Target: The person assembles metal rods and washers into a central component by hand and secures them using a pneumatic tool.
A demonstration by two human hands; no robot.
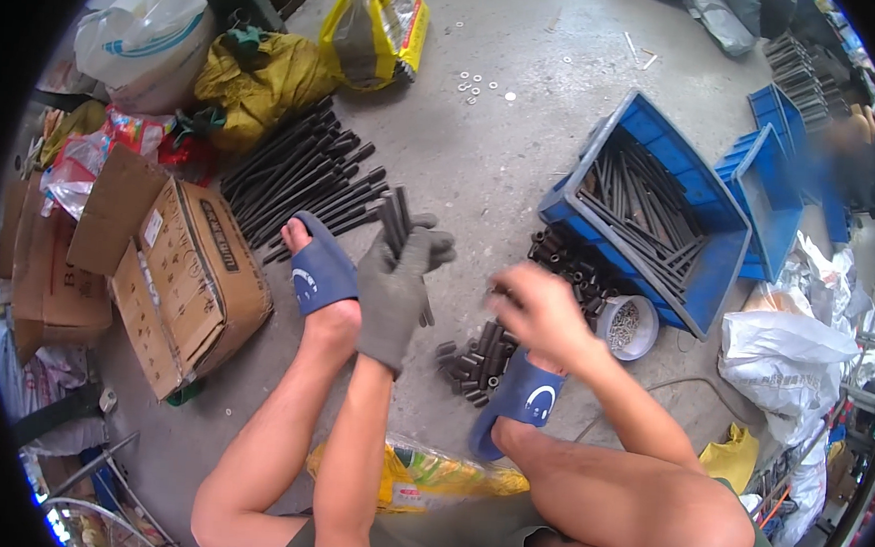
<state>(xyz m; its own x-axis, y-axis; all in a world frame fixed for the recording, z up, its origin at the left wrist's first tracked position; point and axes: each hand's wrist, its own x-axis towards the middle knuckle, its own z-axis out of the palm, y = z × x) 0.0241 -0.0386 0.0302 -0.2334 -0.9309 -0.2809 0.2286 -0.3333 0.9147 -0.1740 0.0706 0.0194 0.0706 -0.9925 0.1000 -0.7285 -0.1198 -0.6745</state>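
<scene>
My left hand (396, 296), in a grey work glove, is closed round a few dark metal rods (395, 221). Their upper ends stick out past the fingers, and a thin length shows below the palm. My bare right hand (538, 305) hovers over the floor with curled fingers smeared by motion, so anything in them cannot be made out. Beneath and beside it lie short black tube pieces (482, 359), with more black sleeves (563, 266) heaped farther back. To the left of my gloved hand spreads a pile of long black rods (303, 175).
A blue crate (725, 246) holding dark rods (642, 201) stands at right, beside a white tub (644, 331) of small metal parts. An open cardboard box (207, 279) sits at left. Small washers (472, 87) lie scattered ahead. Another person (855, 164) is at far right.
</scene>
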